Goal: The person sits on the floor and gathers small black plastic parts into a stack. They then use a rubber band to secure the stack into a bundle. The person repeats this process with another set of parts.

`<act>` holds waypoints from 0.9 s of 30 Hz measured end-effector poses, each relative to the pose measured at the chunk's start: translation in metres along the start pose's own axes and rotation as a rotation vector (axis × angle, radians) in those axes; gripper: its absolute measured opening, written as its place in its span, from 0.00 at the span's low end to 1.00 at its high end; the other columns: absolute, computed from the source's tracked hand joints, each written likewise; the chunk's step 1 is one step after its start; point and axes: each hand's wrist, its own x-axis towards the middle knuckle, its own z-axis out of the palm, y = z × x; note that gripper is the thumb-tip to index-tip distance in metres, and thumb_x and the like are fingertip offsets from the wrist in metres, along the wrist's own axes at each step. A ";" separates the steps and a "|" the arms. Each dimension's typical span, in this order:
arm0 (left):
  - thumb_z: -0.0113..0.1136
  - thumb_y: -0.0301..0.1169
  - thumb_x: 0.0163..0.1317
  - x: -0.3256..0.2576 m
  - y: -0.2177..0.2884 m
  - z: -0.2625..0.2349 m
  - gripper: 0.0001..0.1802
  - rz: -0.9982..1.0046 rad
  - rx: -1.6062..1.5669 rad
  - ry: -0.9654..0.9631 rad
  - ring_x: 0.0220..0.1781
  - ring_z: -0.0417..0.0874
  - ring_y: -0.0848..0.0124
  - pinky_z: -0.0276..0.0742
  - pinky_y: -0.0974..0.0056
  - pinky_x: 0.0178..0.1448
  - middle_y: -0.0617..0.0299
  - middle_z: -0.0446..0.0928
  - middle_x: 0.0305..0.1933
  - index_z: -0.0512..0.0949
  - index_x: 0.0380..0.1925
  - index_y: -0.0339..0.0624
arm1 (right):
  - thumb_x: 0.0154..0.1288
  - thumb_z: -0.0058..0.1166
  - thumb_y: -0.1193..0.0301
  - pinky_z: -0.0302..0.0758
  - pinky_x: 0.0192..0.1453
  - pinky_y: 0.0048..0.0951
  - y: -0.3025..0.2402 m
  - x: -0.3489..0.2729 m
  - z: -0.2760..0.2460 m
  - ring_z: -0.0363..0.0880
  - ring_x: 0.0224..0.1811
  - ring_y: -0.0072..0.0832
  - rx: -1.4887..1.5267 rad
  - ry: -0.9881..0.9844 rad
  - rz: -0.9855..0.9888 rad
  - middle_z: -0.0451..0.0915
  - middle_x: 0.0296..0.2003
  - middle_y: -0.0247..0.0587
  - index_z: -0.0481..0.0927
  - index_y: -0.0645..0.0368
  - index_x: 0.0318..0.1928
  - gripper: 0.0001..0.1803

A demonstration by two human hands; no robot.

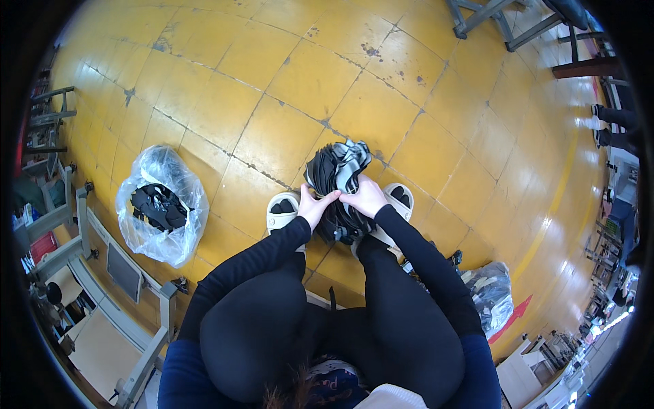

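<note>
A thick bundle of black and grey-white layered pieces (pixel 328 168), perhaps cut fabric or shoe parts, is between my feet, just above the yellow floor. My left hand (pixel 315 206) grips its near left side with the thumb pointing inward. On the right side my right hand (pixel 366 198) is closed on the same bundle, and the two thumbs nearly meet over it. More dark pieces (pixel 343 225) show below my hands, toward my knees. My fingers are partly hidden beneath the bundle. I cannot tell whether the upper and lower pieces are one stack.
A clear plastic bag (pixel 194 204) with black pieces inside stands on the floor at left. Another clear bag (pixel 492 293) with grey contents lies at right, beside my leg. Grey metal frames (pixel 82 225) line the left edge. A person's legs (pixel 616 129) show far right.
</note>
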 end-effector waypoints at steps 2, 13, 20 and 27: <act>0.72 0.34 0.50 0.004 0.010 -0.002 0.38 0.032 -0.123 -0.096 0.48 0.79 0.67 0.76 0.65 0.52 0.48 0.75 0.47 0.58 0.54 0.35 | 0.46 0.66 0.55 0.72 0.55 0.38 0.007 -0.009 0.005 0.77 0.50 0.48 0.285 0.085 -0.063 0.78 0.43 0.59 0.69 0.72 0.48 0.37; 0.60 0.26 0.48 -0.003 0.056 -0.021 0.35 0.091 -0.224 -0.241 0.45 0.77 0.72 0.72 0.66 0.54 0.57 0.75 0.46 0.61 0.59 0.35 | 0.50 0.64 0.74 0.72 0.54 0.28 -0.013 -0.024 -0.016 0.78 0.45 0.26 1.057 -0.072 -0.015 0.79 0.43 0.43 0.67 0.67 0.51 0.28; 0.76 0.35 0.46 -0.001 0.047 -0.014 0.51 0.177 -0.027 -0.309 0.53 0.77 0.62 0.73 0.62 0.57 0.45 0.75 0.50 0.47 0.61 0.38 | 0.49 0.65 0.75 0.72 0.55 0.28 -0.021 -0.027 -0.007 0.77 0.48 0.28 1.033 -0.021 0.042 0.78 0.46 0.44 0.65 0.68 0.55 0.32; 0.76 0.43 0.40 0.000 0.045 -0.013 0.57 0.308 0.583 -0.192 0.56 0.77 0.48 0.72 0.57 0.60 0.35 0.72 0.54 0.47 0.61 0.32 | 0.46 0.72 0.72 0.70 0.59 0.29 0.009 -0.022 0.003 0.75 0.53 0.28 0.781 -0.023 -0.069 0.77 0.50 0.43 0.65 0.68 0.58 0.40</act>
